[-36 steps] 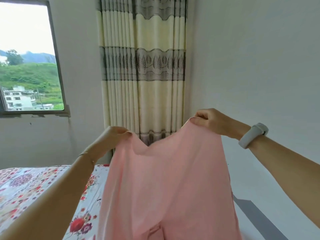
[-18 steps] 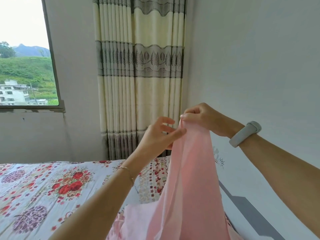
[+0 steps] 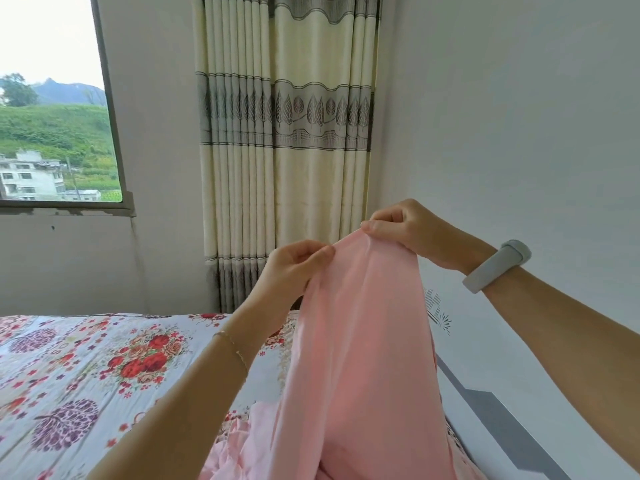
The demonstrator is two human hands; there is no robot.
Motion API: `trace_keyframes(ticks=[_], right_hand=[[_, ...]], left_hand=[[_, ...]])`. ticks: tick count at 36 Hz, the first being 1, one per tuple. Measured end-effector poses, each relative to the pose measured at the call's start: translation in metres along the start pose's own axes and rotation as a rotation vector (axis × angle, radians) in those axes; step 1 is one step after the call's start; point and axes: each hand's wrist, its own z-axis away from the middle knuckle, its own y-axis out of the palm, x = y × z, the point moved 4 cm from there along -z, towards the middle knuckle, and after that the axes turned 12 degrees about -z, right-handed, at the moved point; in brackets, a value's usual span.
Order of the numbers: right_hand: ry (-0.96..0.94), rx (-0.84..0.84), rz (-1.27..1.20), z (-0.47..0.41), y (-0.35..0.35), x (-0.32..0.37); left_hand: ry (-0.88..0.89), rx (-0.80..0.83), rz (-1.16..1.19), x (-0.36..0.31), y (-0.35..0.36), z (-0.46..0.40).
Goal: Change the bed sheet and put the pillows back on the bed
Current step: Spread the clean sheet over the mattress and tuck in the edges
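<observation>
A plain pink sheet (image 3: 360,358) hangs in folds from both my hands, held up in front of me over the bed. My left hand (image 3: 294,268) pinches its top edge, and my right hand (image 3: 408,230), a pale band on its wrist, pinches the same edge slightly higher and to the right. The two hands are close together. Below them the bed (image 3: 86,368) is covered by a flowered sheet with red and purple blooms. The bottom of the pink sheet bunches on the bed. No pillows are in view.
A cream and grey curtain (image 3: 284,140) hangs behind the bed in the corner. The window (image 3: 59,133) is at the left. A white wall runs along the right, with the white and grey headboard (image 3: 491,400) under it.
My hands came together from a wide spread: the left hand moved right along the pink sheet's top edge and now pinches it beside the right. The sheet narrowed into folds, uncovering more of the bed.
</observation>
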Motion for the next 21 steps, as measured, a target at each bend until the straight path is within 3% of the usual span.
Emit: trace_keyframes(ticks=[21], right_hand=[[-0.037, 0.017, -0.041, 0.008, -0.003, -0.005]], left_hand=[[-0.002, 0.106, 0.06, 0.002, -0.007, 0.011]])
